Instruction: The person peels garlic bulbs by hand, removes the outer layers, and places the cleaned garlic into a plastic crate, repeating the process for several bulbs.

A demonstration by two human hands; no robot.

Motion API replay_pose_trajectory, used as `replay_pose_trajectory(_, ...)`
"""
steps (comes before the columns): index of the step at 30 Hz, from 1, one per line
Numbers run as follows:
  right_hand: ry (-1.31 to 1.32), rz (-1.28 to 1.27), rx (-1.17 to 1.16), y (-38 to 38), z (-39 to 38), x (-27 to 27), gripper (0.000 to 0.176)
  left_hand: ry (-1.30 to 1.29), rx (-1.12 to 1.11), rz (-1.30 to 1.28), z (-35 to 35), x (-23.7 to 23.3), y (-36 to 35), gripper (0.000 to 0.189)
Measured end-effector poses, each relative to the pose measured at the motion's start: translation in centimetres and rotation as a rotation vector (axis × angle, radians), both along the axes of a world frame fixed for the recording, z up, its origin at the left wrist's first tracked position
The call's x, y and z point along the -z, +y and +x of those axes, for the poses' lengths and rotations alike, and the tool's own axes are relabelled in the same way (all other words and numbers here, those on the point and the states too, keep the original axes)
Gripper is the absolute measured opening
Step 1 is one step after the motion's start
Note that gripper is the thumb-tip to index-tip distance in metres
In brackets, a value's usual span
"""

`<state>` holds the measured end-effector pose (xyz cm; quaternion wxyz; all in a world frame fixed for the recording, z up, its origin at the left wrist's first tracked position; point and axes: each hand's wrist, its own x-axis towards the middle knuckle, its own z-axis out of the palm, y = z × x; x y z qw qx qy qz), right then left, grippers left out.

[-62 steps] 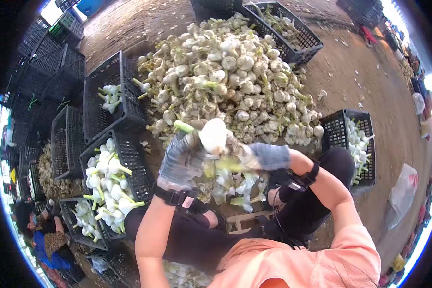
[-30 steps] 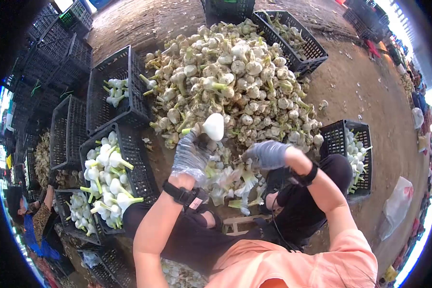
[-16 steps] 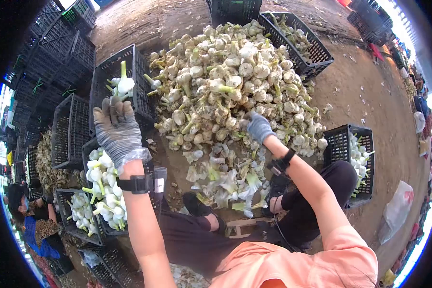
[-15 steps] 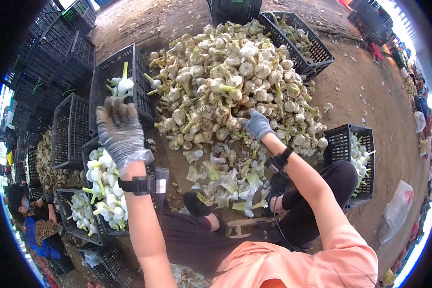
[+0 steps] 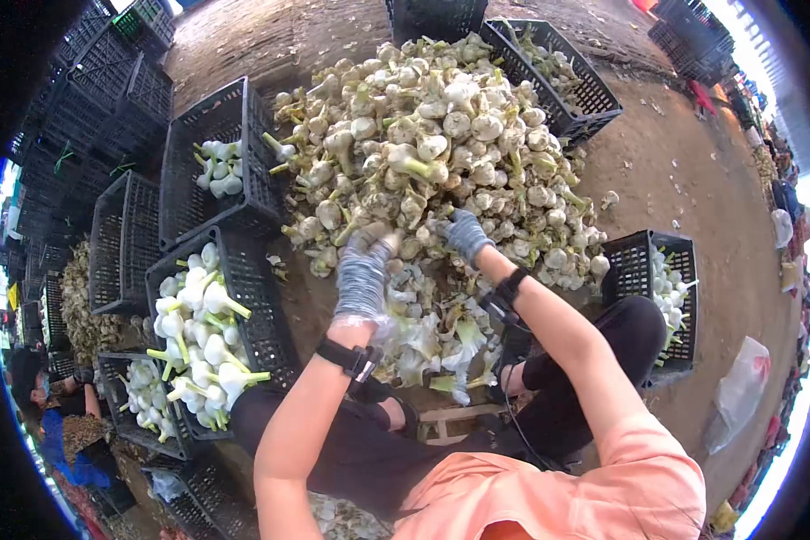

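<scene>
A large heap of unpeeled garlic bulbs lies on the ground in front of me. My left hand, in a grey glove, is at the heap's near edge, its fingertips blurred. My right hand, also gloved, is at the front of the heap with its fingers curled around a garlic bulb mostly hidden by them. Below both hands lie loose garlic skins. On the left, a black crate holds cleaned white garlic, and the crate beyond it holds a few white bulbs.
A crate of white garlic stands by my right knee. Another crate sits behind the heap. Stacked crates rise at the far left, where a person in blue sits. A plastic bag lies on the right.
My left hand has moved right and down from above the far left crate to the heap. More white bulbs now show in that crate. My right hand has shifted slightly left.
</scene>
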<state>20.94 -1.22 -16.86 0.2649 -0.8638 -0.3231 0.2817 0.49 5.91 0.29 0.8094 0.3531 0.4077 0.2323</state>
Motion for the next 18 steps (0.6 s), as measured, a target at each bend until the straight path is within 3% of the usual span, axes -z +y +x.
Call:
replay_pose_trajectory(1,0.004,0.158,-0.021,-1.1,-0.6,-1.0,0.034,0.084,0.101,0.168,0.1,0.7,-0.6,0.039)
replay_pose_trajectory(2,-0.001,0.155,-0.022,-2.1,-1.8,-4.3,0.034,0.151,0.242,0.352,0.1,2.1,-1.1,0.051)
replay_pose_trajectory(4,0.612,0.323,0.196,-3.8,-4.8,-13.4,0.039,0.021,0.238,0.382,0.6,2.7,-3.4,0.055)
replay_pose_trajectory(5,0.544,0.299,0.13,-4.5,-5.2,-15.4,0.038,0.041,0.38,0.39,0.5,-0.2,-3.6,0.056)
replay_pose_trajectory(6,0.473,0.277,0.064,-5.2,-5.4,-16.8,0.037,0.034,0.385,0.395,0.6,-0.9,-4.0,0.056)
replay_pose_trajectory(7,0.273,0.412,0.041,-5.5,-5.9,-17.8,0.039,-0.041,0.371,0.422,0.7,-1.3,-4.4,0.056)
replay_pose_trajectory(14,0.165,0.477,-0.097,-7.3,-5.1,-19.3,0.029,-0.192,0.386,0.45,0.1,-3.5,-5.4,0.052)
replay_pose_trajectory(15,-0.09,0.563,-0.294,-7.7,-4.8,-20.1,0.023,-0.232,0.389,0.381,0.0,-3.5,-5.5,0.05)
replay_pose_trajectory(18,0.109,0.617,-0.339,-7.8,-4.1,-19.5,0.017,-0.314,0.373,0.195,-0.2,-3.6,-5.2,0.046)
